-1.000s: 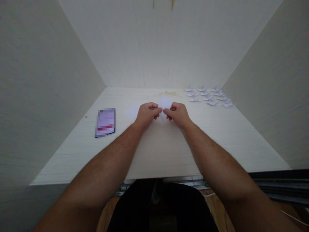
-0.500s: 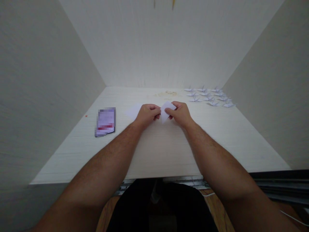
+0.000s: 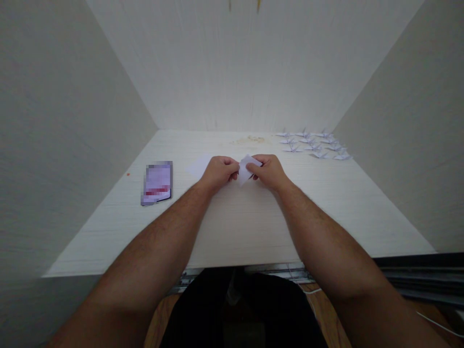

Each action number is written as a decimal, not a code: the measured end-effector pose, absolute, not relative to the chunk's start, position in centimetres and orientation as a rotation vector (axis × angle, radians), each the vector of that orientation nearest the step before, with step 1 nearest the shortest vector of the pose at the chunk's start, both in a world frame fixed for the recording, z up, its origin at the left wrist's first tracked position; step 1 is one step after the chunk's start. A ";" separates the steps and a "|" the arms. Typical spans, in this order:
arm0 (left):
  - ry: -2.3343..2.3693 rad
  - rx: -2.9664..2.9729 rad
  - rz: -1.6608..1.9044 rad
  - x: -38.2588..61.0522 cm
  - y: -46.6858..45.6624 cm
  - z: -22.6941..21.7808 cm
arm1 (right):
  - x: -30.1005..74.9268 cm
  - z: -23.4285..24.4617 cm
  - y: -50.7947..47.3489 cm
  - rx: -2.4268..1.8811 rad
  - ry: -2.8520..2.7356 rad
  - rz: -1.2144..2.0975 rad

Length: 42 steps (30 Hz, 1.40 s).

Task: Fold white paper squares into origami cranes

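A small piece of folded white paper (image 3: 246,173) is held between my two hands, above the middle of the white table. My left hand (image 3: 222,171) pinches its left edge with thumb and fingertips. On the other side my right hand (image 3: 267,169) grips the paper, thumb lying flat across its front and fingers behind. More white paper (image 3: 198,165) lies flat on the table just left of my left hand, partly covered by it.
Several folded paper cranes (image 3: 311,143) stand in rows at the table's back right. A phone-like device (image 3: 157,182) with a blurred screen lies on the left. Walls enclose the table (image 3: 246,232) at the back and both sides. Brownish marks (image 3: 252,139) show near the back wall.
The folded paper has tilted slightly, and my right thumb has shifted a little on it. Both hands keep their hold. The whole view has drifted slightly.
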<state>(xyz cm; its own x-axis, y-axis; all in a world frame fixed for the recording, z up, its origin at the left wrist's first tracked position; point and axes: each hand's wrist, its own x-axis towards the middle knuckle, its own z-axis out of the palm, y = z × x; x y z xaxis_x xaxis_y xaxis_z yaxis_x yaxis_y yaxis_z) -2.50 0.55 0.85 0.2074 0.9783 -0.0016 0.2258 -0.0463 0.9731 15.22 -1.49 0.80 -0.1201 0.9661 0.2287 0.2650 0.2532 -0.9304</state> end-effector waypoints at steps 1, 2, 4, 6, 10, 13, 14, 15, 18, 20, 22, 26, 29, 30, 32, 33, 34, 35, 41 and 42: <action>1.206 1.480 0.951 -2.5 0.6 0.8 | 15.3 0.7 -1.4 -1.164 -1.587 0.953; 1.206 1.475 0.952 -2.6 0.6 0.7 | 15.3 0.6 -1.4 -1.156 -1.581 0.969; 1.209 1.461 0.952 -2.6 0.8 0.6 | 15.3 0.4 -1.3 -1.140 -1.554 1.008; 1.209 1.440 0.954 -2.7 0.9 0.6 | 15.2 0.3 -1.2 -1.108 -1.517 1.045; 1.189 1.380 0.979 -2.6 1.0 0.6 | 15.1 0.3 -1.1 -1.044 -1.454 1.111; 1.165 1.325 1.000 -2.5 0.9 0.7 | 15.0 0.4 -1.3 -1.032 -1.432 1.127; 1.160 1.306 1.002 -2.5 0.9 0.8 | 15.0 0.5 -1.4 -1.038 -1.426 1.126; 1.155 1.289 1.003 -2.5 0.8 0.8 | 14.9 0.5 -1.4 -1.048 -1.420 1.126; 1.136 1.260 1.003 -2.4 0.7 0.9 | 14.9 0.7 -1.5 -1.066 -1.396 1.136; 1.117 1.250 1.006 -2.3 0.7 0.9 | 14.8 0.7 -1.5 -1.061 -1.381 1.145; 1.102 1.244 0.999 -2.3 0.7 0.9 | 14.8 0.7 -1.4 -1.046 -1.371 1.146; 1.071 1.234 0.978 -2.4 0.7 1.0 | 14.8 0.7 -1.3 -1.032 -1.364 1.147; 1.038 1.235 0.978 -2.5 0.7 1.0 | 14.8 0.7 -1.3 -1.056 -1.372 1.135; 1.034 1.245 0.981 -2.5 0.7 1.0 | 14.8 0.8 -1.4 -1.066 -1.377 1.129; 1.052 1.286 0.993 -2.5 0.6 1.0 | 14.8 0.8 -1.5 -1.075 -1.385 1.126; 1.070 1.311 0.998 -2.5 0.5 1.1 | 14.9 0.9 -1.6 -1.071 -1.387 1.136; 1.090 1.333 1.004 -2.5 0.4 1.1 | 14.9 0.9 -1.6 -1.059 -1.387 1.155; 1.111 1.355 1.011 -2.5 0.3 1.2 | 14.9 1.0 -1.7 -1.045 -1.383 1.179; 1.249 1.490 1.002 -2.4 -0.1 1.7 | 14.8 1.1 -1.7 -1.143 -1.383 1.158; 1.256 1.496 1.000 -2.4 -0.1 1.7 | 14.8 1.1 -1.7 -1.168 -1.399 1.143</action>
